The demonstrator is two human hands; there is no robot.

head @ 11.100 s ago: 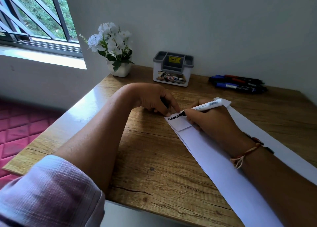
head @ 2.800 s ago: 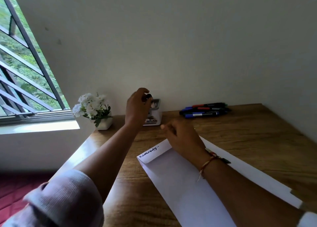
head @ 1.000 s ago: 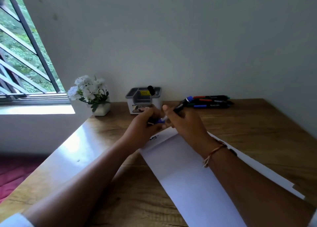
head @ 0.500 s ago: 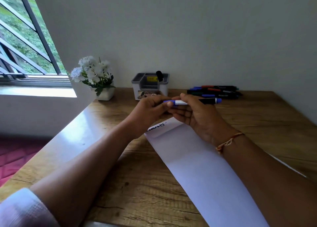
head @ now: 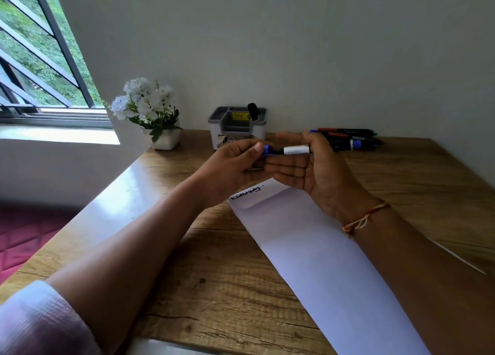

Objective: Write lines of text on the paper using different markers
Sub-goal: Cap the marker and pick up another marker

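Head view: beyond the left hand point(head: 230, 167) stand a white flower pot point(head: 164, 139) and a grey organiser point(head: 237, 129) holding a black marker point(head: 252, 111). The left hand pinches the blue cap point(head: 267, 150) at the tip end of the marker point(head: 296, 150), whose barrel the right hand point(head: 318, 172) grips; whether the cap is fully off I cannot tell. Under both hands the paper point(head: 308, 247) lies flat on the desk point(head: 214, 287), one black line point(head: 247, 193) written. Spare markers point(head: 351, 140) lie beyond the right hand. Light, stiff and smooth, the marker likely handles best gripped low on its barrel.

Wooden desk point(head: 219, 282), white wall point(head: 294, 46), barred window point(head: 34, 59)
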